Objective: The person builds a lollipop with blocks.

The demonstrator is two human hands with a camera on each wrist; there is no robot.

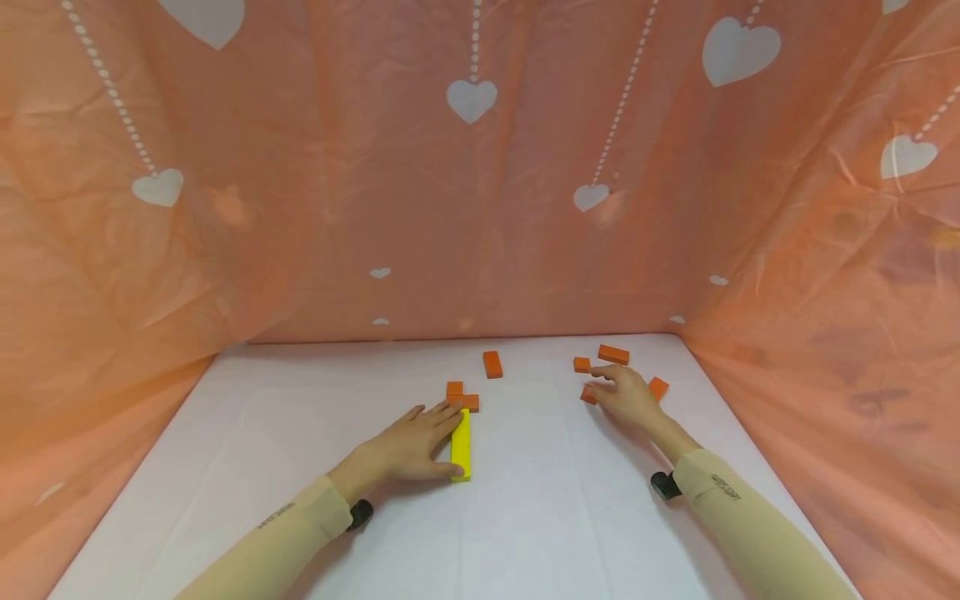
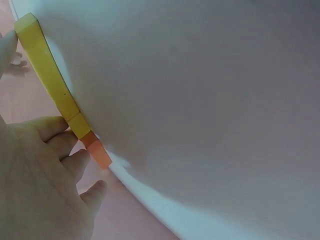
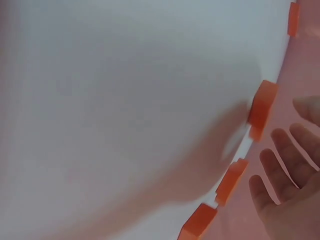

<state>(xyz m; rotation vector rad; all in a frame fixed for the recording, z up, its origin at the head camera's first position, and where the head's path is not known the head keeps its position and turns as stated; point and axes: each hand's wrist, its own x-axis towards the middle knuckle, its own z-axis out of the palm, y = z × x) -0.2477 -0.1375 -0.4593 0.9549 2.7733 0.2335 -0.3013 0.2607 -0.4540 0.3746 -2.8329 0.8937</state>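
Note:
In the head view my left hand (image 1: 411, 446) lies beside a long yellow block (image 1: 461, 446), with the thumb at its near end and fingertips at its far end. In the left wrist view the thumb and index finger touch the side of the yellow block (image 2: 50, 70), the other fingers spread. Two small orange blocks (image 1: 471, 403) (image 1: 454, 388) adjoin its far end. My right hand (image 1: 626, 398) hovers around a small orange block (image 1: 588, 394), its fingers loosely extended. The right wrist view shows a gap between these fingers and the orange blocks (image 3: 262, 102).
Another orange block (image 1: 492, 364) lies toward the back middle. Around the right hand are a small orange block (image 1: 581, 365), a longer one (image 1: 613, 355) and one partly behind the wrist (image 1: 657, 388). Peach cloth walls (image 1: 480, 208) with hearts enclose the white table (image 1: 525, 517).

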